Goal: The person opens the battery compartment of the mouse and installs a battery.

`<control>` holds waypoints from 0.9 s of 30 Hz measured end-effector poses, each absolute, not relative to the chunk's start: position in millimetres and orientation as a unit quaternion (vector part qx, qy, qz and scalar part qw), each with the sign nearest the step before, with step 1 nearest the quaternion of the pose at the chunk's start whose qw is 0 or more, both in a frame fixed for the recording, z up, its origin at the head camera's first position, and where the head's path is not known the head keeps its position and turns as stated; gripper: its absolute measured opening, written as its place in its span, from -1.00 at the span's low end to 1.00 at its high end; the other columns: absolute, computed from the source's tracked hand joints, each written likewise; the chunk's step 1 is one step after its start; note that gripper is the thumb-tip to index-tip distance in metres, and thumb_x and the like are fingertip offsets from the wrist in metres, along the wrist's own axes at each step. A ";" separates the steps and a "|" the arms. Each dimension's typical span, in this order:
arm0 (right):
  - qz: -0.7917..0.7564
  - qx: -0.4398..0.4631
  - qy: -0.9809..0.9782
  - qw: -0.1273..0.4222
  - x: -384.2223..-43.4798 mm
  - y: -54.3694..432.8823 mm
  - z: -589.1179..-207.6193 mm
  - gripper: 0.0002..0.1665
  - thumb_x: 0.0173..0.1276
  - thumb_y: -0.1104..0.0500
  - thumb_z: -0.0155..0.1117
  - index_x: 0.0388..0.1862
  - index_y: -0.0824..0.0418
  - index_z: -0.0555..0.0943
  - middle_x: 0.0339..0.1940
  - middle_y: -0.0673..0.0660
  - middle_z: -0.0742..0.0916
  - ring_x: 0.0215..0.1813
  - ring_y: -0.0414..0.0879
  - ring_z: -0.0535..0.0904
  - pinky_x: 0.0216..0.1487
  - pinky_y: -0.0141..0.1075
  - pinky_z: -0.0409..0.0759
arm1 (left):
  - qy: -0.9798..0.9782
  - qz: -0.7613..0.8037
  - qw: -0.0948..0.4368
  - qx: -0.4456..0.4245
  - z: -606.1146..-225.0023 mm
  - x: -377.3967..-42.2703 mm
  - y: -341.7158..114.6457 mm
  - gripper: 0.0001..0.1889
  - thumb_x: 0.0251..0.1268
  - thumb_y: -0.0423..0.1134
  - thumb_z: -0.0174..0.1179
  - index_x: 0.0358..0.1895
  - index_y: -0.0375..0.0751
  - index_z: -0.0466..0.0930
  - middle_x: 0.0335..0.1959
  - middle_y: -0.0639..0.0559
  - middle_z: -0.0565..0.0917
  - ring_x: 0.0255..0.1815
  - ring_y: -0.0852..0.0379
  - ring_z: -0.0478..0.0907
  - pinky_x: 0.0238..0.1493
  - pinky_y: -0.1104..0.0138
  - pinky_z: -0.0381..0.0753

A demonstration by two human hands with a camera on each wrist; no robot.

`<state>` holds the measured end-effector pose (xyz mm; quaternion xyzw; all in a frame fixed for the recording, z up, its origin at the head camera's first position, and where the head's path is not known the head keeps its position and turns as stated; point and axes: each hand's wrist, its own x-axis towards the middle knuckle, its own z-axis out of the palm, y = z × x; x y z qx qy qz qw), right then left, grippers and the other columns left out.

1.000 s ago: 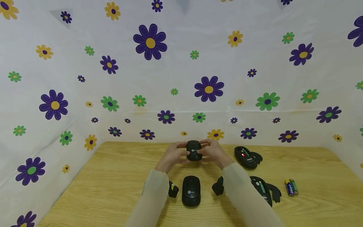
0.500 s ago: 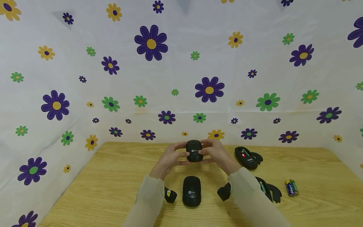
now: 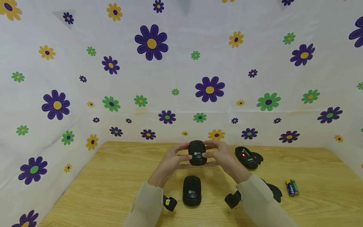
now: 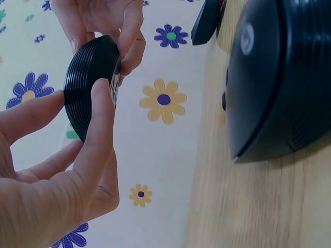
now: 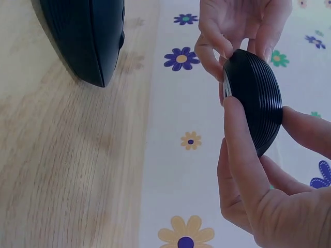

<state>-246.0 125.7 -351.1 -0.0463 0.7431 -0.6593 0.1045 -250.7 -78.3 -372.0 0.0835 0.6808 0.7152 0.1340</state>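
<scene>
Both hands hold one black computer mouse (image 3: 197, 151) above the back of the table, its logo side facing the head camera. My left hand (image 3: 169, 161) pinches its left side between thumb and fingers, and my right hand (image 3: 226, 157) grips the right side likewise. In the left wrist view the mouse's ribbed side (image 4: 83, 88) shows between the fingers; the right wrist view shows the ribbed opposite side (image 5: 266, 103). Below the hands, a second black mouse (image 3: 192, 190) rests on the wooden table.
To the right lies an opened mouse (image 3: 246, 157) with a red light on and batteries inside. A detached-looking black cover (image 3: 275, 192) pokes out beside the right sleeve, which hides most of another opened mouse. Two batteries (image 3: 292, 188) lie farther right. A flowered cloth (image 3: 175, 72) hangs behind the table.
Both hands have shifted slightly right and nearer with the held mouse, forearms spreading apart. The right sleeve now covers more of the nearer opened mouse.
</scene>
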 end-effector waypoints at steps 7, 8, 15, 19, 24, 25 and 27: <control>-0.663 -0.048 0.741 0.089 -229.2 129.3 -346.9 -0.36 0.37 0.50 0.21 0.42 0.47 0.35 0.28 0.47 0.42 0.08 0.28 0.62 -0.12 -0.03 0.78 | 0.671 0.720 0.137 0.110 -367.5 -239.6 -77.9 -0.37 0.35 -0.53 0.21 0.48 -0.38 0.31 0.41 -0.31 0.32 0.06 -0.12 0.61 -0.05 0.06 0.77; -0.665 -0.049 0.740 0.087 -227.0 129.7 -346.5 -0.36 0.37 0.50 0.20 0.43 0.46 0.35 0.28 0.47 0.42 0.08 0.27 0.62 -0.12 -0.04 0.78 | 0.670 0.720 0.138 0.112 -366.5 -237.7 -78.0 -0.37 0.34 -0.53 0.21 0.48 -0.38 0.31 0.41 -0.31 0.32 0.05 -0.10 0.60 -0.05 0.06 0.76; -0.676 -0.054 0.730 0.080 -212.6 129.0 -344.9 -0.32 0.35 0.51 0.25 0.44 0.45 0.34 0.27 0.45 0.42 0.06 0.21 0.62 -0.09 0.01 0.77 | 0.669 0.719 0.139 0.124 -362.5 -222.8 -81.0 -0.38 0.36 -0.52 0.21 0.48 -0.37 0.32 0.40 -0.31 0.33 0.03 -0.07 0.62 -0.01 0.02 0.74; -0.675 -0.052 0.732 0.078 -204.3 129.4 -345.5 -0.32 0.35 0.50 0.26 0.44 0.44 0.35 0.26 0.44 0.43 0.04 0.18 0.62 -0.11 -0.04 0.78 | 0.666 0.723 0.137 0.124 -363.1 -213.8 -80.6 -0.38 0.36 -0.52 0.22 0.48 -0.39 0.31 0.36 -0.34 0.37 0.02 -0.05 0.63 -0.01 0.02 0.74; -0.688 -0.058 0.719 0.083 -194.4 133.0 -347.9 -0.32 0.33 0.50 0.28 0.42 0.46 0.33 0.23 0.44 0.43 -0.02 0.10 0.63 -0.11 -0.04 0.78 | 0.663 0.723 0.145 0.126 -363.1 -204.2 -79.9 -0.36 0.35 -0.50 0.23 0.49 -0.38 0.30 0.31 -0.34 0.44 0.04 -0.07 0.64 -0.05 0.06 0.76; -0.691 -0.062 0.715 0.085 -192.5 134.0 -348.5 -0.31 0.33 0.49 0.28 0.42 0.47 0.32 0.23 0.44 0.42 -0.04 0.07 0.64 -0.11 -0.04 0.78 | 0.662 0.724 0.146 0.129 -362.6 -202.2 -79.9 -0.36 0.35 -0.50 0.23 0.49 -0.38 0.30 0.32 -0.33 0.43 0.04 -0.09 0.64 -0.06 0.05 0.77; -0.700 -0.067 0.706 0.089 -188.4 136.6 -349.3 -0.29 0.33 0.47 0.28 0.43 0.46 0.30 0.21 0.42 0.42 -0.05 0.04 0.64 -0.11 -0.04 0.78 | 0.661 0.723 0.151 0.132 -361.1 -198.0 -79.3 -0.36 0.35 -0.51 0.22 0.49 -0.38 0.29 0.33 -0.34 0.41 0.06 -0.11 0.64 -0.07 0.06 0.77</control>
